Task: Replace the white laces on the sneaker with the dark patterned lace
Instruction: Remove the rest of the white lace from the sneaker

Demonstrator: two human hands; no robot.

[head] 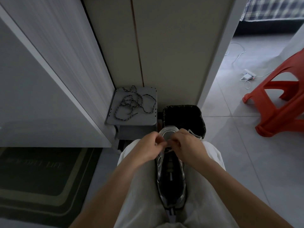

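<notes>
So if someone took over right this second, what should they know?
The left hand and right hand both pinch the white lace at the toe end of the silver-and-black sneaker, which lies on the lap.
The dark patterned lace lies loose on the small grey stool, untouched.
Done: white lace seems out of the nearer eyelets.
Left: pull it free, thread the dark one.

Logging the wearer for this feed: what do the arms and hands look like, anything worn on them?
The left forearm and right forearm are bare to the frame's edge: no sleeves, no watch. The left hand and right hand wear no gloves.
</notes>
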